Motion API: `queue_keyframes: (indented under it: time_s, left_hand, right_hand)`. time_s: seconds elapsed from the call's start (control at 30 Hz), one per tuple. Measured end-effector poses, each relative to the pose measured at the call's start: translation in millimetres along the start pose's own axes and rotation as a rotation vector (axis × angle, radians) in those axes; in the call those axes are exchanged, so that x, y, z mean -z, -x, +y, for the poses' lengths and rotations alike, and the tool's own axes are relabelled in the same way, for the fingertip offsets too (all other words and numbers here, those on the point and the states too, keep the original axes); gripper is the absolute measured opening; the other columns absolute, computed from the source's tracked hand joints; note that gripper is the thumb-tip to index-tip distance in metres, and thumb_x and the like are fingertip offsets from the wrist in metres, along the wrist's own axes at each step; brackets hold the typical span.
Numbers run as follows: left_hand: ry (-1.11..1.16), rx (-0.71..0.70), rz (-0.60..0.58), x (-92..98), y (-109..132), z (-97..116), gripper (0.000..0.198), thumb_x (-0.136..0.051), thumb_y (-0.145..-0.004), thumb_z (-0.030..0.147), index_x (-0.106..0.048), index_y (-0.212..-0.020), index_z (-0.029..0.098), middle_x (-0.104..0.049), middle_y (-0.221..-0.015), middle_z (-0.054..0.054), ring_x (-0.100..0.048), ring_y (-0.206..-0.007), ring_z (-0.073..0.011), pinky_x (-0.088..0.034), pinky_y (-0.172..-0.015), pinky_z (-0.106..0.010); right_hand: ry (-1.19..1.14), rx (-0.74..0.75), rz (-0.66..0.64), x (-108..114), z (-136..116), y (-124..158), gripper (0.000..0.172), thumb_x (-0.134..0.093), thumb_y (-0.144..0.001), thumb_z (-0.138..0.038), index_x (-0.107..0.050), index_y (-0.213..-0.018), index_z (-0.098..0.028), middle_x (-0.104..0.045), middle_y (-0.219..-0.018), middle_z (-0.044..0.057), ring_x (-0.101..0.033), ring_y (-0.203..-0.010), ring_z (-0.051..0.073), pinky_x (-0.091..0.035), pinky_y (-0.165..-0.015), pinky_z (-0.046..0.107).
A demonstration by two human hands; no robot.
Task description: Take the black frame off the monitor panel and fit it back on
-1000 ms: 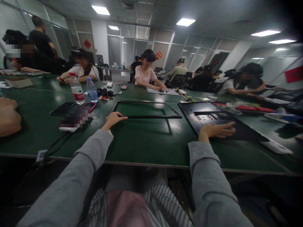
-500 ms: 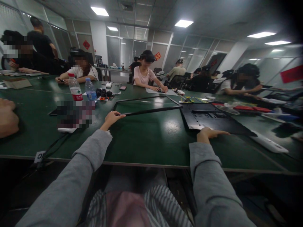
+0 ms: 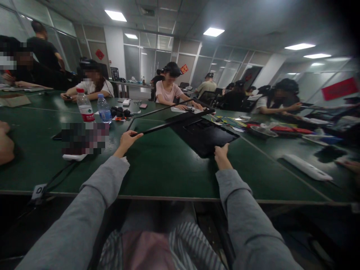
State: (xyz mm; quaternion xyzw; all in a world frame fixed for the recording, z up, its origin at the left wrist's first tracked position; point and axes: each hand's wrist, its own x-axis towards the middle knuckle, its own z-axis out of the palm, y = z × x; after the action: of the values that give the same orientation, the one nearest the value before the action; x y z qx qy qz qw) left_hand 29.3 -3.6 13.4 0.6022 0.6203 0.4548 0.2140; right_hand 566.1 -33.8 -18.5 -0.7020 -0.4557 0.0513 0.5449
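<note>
My left hand (image 3: 126, 141) grips the near left corner of a thin black rectangular frame (image 3: 171, 122), which is tilted up, its right side raised off the green table (image 3: 168, 168). My right hand (image 3: 222, 154) is closed on the near edge of a black back panel (image 3: 204, 137), which lies partly under the raised frame. Both arms wear grey sleeves.
Two water bottles (image 3: 85, 110) and blurred dark items (image 3: 84, 137) sit at the left. A white bar (image 3: 306, 167) lies at the right, with cables and red parts (image 3: 289, 130) beyond. Several seated people work around the table. Another person's hand (image 3: 5, 144) rests at the far left.
The frame's right side has lifted off the table. My right hand has pulled the black panel leftward, under the raised frame.
</note>
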Motion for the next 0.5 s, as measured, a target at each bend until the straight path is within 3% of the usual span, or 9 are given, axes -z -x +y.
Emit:
queue_keyframes:
  time_s: [0.1, 0.2, 0.27, 0.37, 0.43, 0.5]
  left_hand:
    - [-0.019, -0.044, 0.009, 1.7, 1, 2, 0.045, -0.084, -0.080, 0.061, -0.079, -0.104, 0.024, -0.082, -0.115, -0.009, -0.074, -0.111, -0.0273, -0.056, -0.099, -0.037]
    - [-0.064, -0.093, 0.021, 3.4, 3, 5, 0.041, -0.085, -0.081, 0.058, -0.079, -0.104, 0.025, -0.081, -0.116, -0.008, -0.073, -0.112, -0.0272, -0.055, -0.100, -0.038]
    - [-0.110, -0.126, 0.029, 4.4, 4, 7, 0.040, -0.086, -0.081, 0.058, -0.079, -0.104, 0.025, -0.080, -0.117, -0.008, -0.072, -0.113, -0.0278, -0.054, -0.101, -0.039]
    - [-0.194, -0.165, 0.026, 5.6, 8, 11, 0.041, -0.087, -0.081, 0.060, -0.079, -0.103, 0.026, -0.079, -0.117, -0.009, -0.070, -0.115, -0.0296, -0.052, -0.103, -0.042]
    - [-0.241, -0.182, 0.017, 6.3, 11, 14, 0.042, -0.087, -0.082, 0.061, -0.079, -0.104, 0.026, -0.078, -0.116, -0.009, -0.068, -0.116, -0.0310, -0.050, -0.105, -0.045]
    - [-0.275, -0.198, -0.002, 6.9, 15, 17, 0.043, -0.088, -0.081, 0.061, -0.079, -0.105, 0.026, -0.078, -0.117, -0.009, -0.067, -0.118, -0.0324, -0.047, -0.108, -0.047]
  right_hand:
    - [-0.248, -0.267, -0.166, -10, -5, -2, 0.104, -0.063, -0.070, -0.029, -0.033, -0.170, -0.024, -0.070, -0.130, 0.013, -0.072, -0.092, 0.025, -0.063, -0.084, 0.047]
    - [-0.343, -0.211, -0.338, -19, -16, -3, 0.093, -0.066, -0.070, -0.027, -0.048, -0.161, -0.022, -0.074, -0.116, 0.008, -0.070, -0.095, 0.024, -0.062, -0.089, 0.044]
    - [-0.260, -0.172, -0.230, -24, -25, -4, 0.078, -0.065, -0.075, -0.031, -0.058, -0.151, -0.015, -0.074, -0.110, 0.010, -0.069, -0.100, 0.026, -0.059, -0.097, 0.047]
    - [-0.185, -0.143, 0.085, -20, -39, -8, 0.053, -0.057, -0.090, -0.041, -0.066, -0.132, -0.011, -0.072, -0.111, 0.014, -0.067, -0.109, 0.027, -0.055, -0.106, 0.049]
    - [-0.316, -0.120, 0.054, -12, -47, -10, 0.047, -0.053, -0.097, -0.053, -0.066, -0.123, -0.017, -0.072, -0.108, 0.012, -0.069, -0.107, 0.026, -0.057, -0.102, 0.046]
    - [-0.472, -0.112, -0.161, -3, -52, -9, 0.048, -0.058, -0.094, -0.066, -0.064, -0.113, -0.023, -0.071, -0.099, 0.008, -0.071, -0.098, 0.024, -0.062, -0.093, 0.041]
